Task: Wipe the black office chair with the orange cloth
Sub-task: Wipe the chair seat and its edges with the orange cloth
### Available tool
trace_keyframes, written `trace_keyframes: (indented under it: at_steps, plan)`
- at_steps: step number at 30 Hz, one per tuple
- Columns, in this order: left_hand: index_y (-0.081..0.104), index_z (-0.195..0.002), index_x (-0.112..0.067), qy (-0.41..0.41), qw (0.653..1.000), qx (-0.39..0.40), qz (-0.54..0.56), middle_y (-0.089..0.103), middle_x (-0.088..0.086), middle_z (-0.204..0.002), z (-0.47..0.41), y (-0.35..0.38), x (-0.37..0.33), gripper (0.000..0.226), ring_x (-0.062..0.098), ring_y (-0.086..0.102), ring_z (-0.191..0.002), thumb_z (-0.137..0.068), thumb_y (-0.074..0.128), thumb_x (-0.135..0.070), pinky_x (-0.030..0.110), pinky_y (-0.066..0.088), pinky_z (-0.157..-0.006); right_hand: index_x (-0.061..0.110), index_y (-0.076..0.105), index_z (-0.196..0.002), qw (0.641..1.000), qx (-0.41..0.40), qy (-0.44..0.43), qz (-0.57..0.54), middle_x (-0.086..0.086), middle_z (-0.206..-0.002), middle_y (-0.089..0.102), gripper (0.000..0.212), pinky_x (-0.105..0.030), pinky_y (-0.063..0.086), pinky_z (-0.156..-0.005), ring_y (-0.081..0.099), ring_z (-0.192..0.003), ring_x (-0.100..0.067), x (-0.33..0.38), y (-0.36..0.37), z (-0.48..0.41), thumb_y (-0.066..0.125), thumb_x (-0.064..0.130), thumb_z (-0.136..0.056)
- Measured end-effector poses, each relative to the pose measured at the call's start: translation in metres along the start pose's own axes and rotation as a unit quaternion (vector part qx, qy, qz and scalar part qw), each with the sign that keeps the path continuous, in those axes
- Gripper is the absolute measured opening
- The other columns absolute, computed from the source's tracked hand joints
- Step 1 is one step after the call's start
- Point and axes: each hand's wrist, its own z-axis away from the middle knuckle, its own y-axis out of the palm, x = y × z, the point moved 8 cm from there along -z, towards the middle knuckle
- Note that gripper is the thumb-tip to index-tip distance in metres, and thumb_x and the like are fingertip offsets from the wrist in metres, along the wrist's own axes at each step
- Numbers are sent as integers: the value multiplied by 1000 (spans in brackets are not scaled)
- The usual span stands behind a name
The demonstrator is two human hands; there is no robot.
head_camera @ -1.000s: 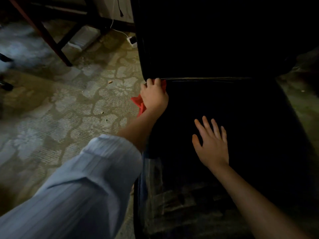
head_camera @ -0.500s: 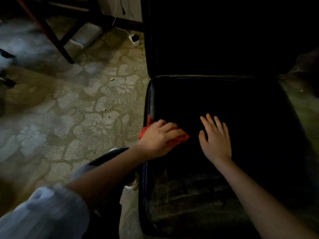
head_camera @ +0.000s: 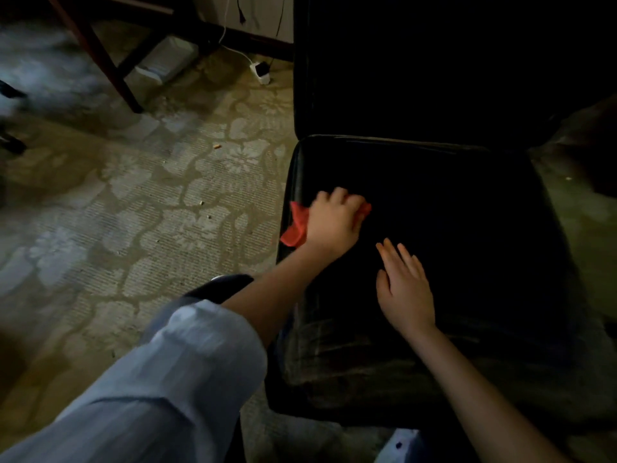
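bunching under the left hand [head_camera: 334,220], the orange cloth [head_camera: 294,225] sits on the seat of the black office chair [head_camera: 474,208], close to the seat's left edge and roughly midway between its front and back edges. the hand's fingers are curled over the cloth and grip it against the seat. a red-orange tail sticks out on the hand's left side and reaches the left edge, and a small bit shows past the knuckles. the right hand [head_camera: 405,290] lies flat on the seat just beside the left one, nearer the front edge, fingers straight and slightly spread, holding nothing. the two hands do not touch. dull streaks show on the front part of the seat. the backrest [head_camera: 434,61] rises dark from the back edge. a pale blue sleeve [head_camera: 173,379] is rolled above the left forearm. left of the chair lies a patterned carpet [head_camera: 133,212], with a wooden leg [head_camera: 100,58] and a white plug block [head_camera: 261,73] farther off.
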Motion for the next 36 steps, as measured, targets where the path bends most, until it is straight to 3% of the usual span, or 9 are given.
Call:
trace_keyframes:
  at_steps: [4, 9, 11, 14, 20, 25, 29, 31, 36]
  plan:
    - [57, -124, -18, 125, 991, 46, 22, 56, 12, -117, 33, 17, -44, 40, 36, 52, -92, -88, 49, -32, 45, 46, -79, 7, 40, -141, 999, -39, 8, -16, -10, -148, 38, 55, -31, 0, -115, 24, -142, -21, -3, -11, 3, 26, 27, -92]
    - [60, -123, -22, 226, 974, 6, 10, 59, 7, -116, 71, -4, -15, 38, 31, 53, -84, -86, 57, -30, 39, 48, -75, 13, 43, -139, 999, -36, -14, -24, -3, -152, 31, 42, -30, 5, -116, 18, -143, -18, -7, -10, 9, 39, 23, -99]
    - [62, -119, -22, 200, 979, -24, 17, 61, 7, -109, 79, -15, 11, 37, 30, 55, -81, -87, 48, -33, 35, 47, -73, 17, 38, -142, 1000, -15, -10, -5, -2, -155, 26, 46, -32, 5, -116, 14, -145, -17, -4, -6, 8, 35, 33, -99]
    - [60, -119, -21, 74, 996, -22, 45, 59, 9, -106, 66, -24, 45, 42, 34, 56, -84, -86, 40, -39, 40, 48, -74, 21, 16, -151, 998, 38, 7, 40, -1, -159, 7, 63, -36, -3, -117, -1, -146, -19, 3, 2, 13, 19, 52, -97]
    - [61, -121, -16, -70, 993, -25, 89, 60, 15, -110, 40, -26, 71, 49, 36, 56, -98, -86, 39, -42, 37, 36, -85, 27, -13, -150, 982, 167, 28, 82, 1, -157, -19, 98, -38, -8, -115, -16, -144, -20, 9, 13, 29, 34, 76, -80]
    - [63, -117, -22, 58, 997, 4, 46, 63, 5, -109, 72, -12, 17, 47, 31, 58, -89, -88, 31, -42, 41, 45, -77, 27, -13, -150, 980, 186, 34, 69, 1, -157, -20, 103, -41, -5, -116, -17, -144, -21, 10, 11, 24, 42, 76, -78]
    - [65, -114, -24, 151, 986, 10, 71, 61, 6, -103, 125, -23, -9, 36, 29, 54, -75, -87, 43, -34, 34, 45, -67, 29, -15, -149, 981, 187, 27, 42, 4, -156, -23, 102, -39, -8, -115, -20, -143, -18, 6, 14, 27, 42, 75, -78]
    - [64, -115, -26, 176, 982, -7, 62, 61, 4, -104, 143, -33, -2, 33, 25, 53, -77, -88, 47, -34, 32, 41, -71, 31, -15, -148, 983, 183, 27, 17, 5, -155, -25, 102, -37, -11, -114, -22, -142, -16, 5, 15, 27, 42, 76, -76]
    - [63, -113, -18, 20, 997, -49, 60, 62, 7, -101, 131, -42, 59, 35, 29, 56, -82, -87, 46, -33, 30, 31, -75, 32, -17, -147, 982, 186, 37, 14, 4, -154, -27, 103, -37, -14, -113, -25, -141, -17, 4, 20, 26, 46, 74, -77]
